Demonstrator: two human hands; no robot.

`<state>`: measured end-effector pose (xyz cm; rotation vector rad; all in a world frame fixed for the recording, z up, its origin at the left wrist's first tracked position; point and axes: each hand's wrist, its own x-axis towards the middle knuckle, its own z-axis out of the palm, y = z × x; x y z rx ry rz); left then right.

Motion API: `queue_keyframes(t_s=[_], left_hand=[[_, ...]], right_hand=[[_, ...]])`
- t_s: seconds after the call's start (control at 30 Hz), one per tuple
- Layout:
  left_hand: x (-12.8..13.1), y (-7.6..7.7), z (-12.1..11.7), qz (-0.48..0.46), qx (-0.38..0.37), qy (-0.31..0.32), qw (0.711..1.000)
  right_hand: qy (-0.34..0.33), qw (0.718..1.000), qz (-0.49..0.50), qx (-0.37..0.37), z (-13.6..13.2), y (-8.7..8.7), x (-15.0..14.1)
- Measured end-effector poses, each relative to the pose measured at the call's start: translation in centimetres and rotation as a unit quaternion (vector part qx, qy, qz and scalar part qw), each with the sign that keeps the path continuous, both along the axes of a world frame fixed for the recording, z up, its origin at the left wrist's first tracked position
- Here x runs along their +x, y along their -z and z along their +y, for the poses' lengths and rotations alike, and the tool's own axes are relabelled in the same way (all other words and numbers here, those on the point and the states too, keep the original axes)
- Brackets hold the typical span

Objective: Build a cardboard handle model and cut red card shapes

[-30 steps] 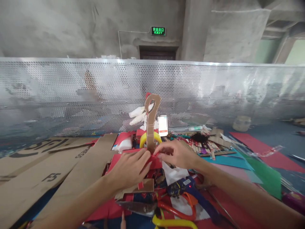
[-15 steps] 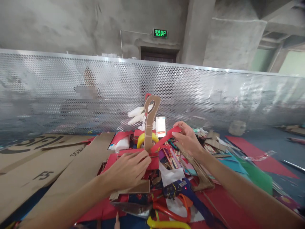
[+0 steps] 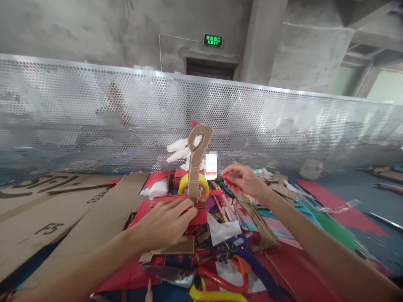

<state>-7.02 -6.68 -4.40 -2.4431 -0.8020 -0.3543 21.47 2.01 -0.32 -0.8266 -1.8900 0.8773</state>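
My left hand [image 3: 163, 222] lies fingers together on a red cardboard box [image 3: 201, 214] at the middle of the table, pressing it down. From the box rises a brown cardboard piece with a loop at its top [image 3: 197, 161], with a yellow ring [image 3: 194, 183] behind its foot. My right hand [image 3: 244, 181] is raised to the right of the upright piece, its fingers pinched on a red paper strip [image 3: 229, 179]. The strip is bunched in the fingers and mostly hidden.
Long brown cardboard sheets [image 3: 63, 218] lie on the left. A blue glue gun [image 3: 242, 251], orange and yellow scissor handles [image 3: 226, 281], wooden sticks and coloured paper sheets [image 3: 333, 226] crowd the right. A perforated metal screen [image 3: 283, 126] stands behind; a phone [image 3: 211, 163] leans there.
My right hand left the red box, rose to the right drawing out a red strip, and now holds it bunched near the phone. My left hand stayed on the box.
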Motion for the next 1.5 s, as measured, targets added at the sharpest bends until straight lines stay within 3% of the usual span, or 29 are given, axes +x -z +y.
queue_keyframes(t_s=[0.1, 0.2, 0.47, 0.67, 0.9, 1.5], left_hand=[[0.0, 0.0, 0.0, 0.003, -0.004, 0.019, 1.000], [-0.1, 0.2, 0.0, 0.018, -0.005, 0.028, 0.999], [-0.1, 0.6, 0.1, 0.032, -0.021, 0.031, 0.999], [0.5, 0.3, -0.1, 0.043, -0.014, -0.002, 0.999], [0.7, 0.4, -0.1, 0.050, -0.031, 0.004, 0.998], [0.9, 0.4, -0.2, 0.032, 0.010, 0.017, 0.999]], right_hand=[[-0.076, 0.991, -0.108, -0.018, -0.4, 1.1, -1.1], [-0.106, 0.986, -0.124, -0.046, -0.8, 2.3, -2.4], [-0.070, 0.990, -0.112, -0.055, -2.1, 2.8, -3.7], [-0.066, 0.991, -0.116, -0.029, -2.2, 2.9, -3.8], [-0.073, 0.989, -0.121, -0.033, -2.1, 3.2, -3.7], [-0.066, 0.989, -0.130, -0.036, -1.3, 3.4, -3.4]])
